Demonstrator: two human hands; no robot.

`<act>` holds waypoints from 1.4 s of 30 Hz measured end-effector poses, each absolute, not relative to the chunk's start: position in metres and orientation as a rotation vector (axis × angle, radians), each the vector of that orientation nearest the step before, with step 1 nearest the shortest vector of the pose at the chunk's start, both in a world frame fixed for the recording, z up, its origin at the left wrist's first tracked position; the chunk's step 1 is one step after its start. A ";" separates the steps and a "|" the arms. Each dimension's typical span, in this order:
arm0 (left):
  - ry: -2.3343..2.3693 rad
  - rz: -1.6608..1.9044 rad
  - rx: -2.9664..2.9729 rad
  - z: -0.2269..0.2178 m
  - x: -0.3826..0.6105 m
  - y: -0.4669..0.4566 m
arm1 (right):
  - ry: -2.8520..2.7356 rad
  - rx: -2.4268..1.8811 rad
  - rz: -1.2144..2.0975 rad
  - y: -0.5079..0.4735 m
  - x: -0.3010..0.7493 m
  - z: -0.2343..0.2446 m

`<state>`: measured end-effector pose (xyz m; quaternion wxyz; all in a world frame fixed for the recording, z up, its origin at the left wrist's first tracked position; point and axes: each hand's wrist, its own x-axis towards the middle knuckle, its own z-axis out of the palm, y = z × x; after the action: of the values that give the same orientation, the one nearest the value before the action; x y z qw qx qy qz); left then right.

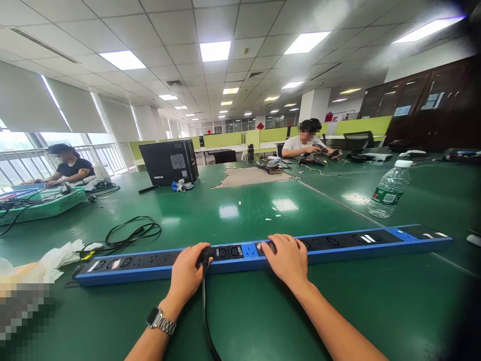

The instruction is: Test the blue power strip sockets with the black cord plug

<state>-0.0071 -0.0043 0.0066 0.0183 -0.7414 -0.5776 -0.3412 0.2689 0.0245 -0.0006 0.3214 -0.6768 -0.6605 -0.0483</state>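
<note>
A long blue power strip (250, 250) with black socket panels lies across the green table in front of me. Near its middle, my left hand (190, 271) is closed around a black plug (205, 254) at the sockets. The plug's black cable (206, 321) runs down toward me and out of view. To the right, my right hand (287, 258) is wrapped over the top of the strip with its fingers bent; what lies under the fingers is partly hidden. A metal-banded watch (161, 321) is on my left wrist.
A coiled black cord (145, 230) lies behind the strip's left end. A plastic bottle (389, 193) stands at the right. Farther back are a black computer case (169, 160) and a green basket (56, 203). Two people sit across the table.
</note>
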 end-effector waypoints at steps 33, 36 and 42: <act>-1.779 -1.116 -2.272 0.003 -0.006 -0.004 | -1.728 -1.778 -0.118 0.026 0.269 -0.003; -1.765 -1.112 -2.293 0.004 -0.005 -0.004 | -1.728 -1.771 -0.115 0.026 0.269 -0.003; -1.758 -1.096 -2.313 0.005 -0.005 -0.004 | -1.720 -1.768 -0.110 0.025 0.268 -0.002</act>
<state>-0.0052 -0.0037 0.0048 0.0181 -0.7448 -0.5661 -0.3529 0.2682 0.0249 -0.0017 0.3300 -0.6758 -0.6578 -0.0420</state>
